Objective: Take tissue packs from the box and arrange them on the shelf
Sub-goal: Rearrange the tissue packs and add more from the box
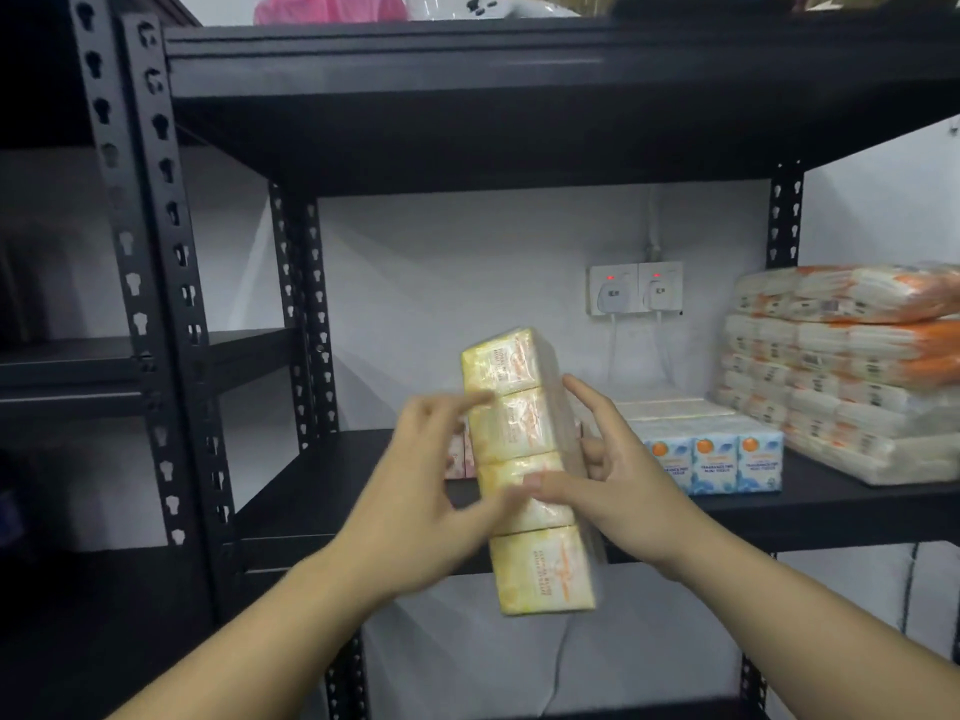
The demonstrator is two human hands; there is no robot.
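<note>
From the head view: noted orange-and-white tissue bundles [852, 371] stacked at the right of the black shelf [332, 491], blue tissue packs [714, 459] just beside them, pink packs [460, 454] partly hidden behind the hands, twin wall sockets [635, 288] behind. Held upright before the shelf: yellow tissue pack [530, 470], four sections, clear-wrapped, slightly tilted. Gripped by left hand [431, 491] and right hand [613, 475], fingers curled round its sides.
</note>
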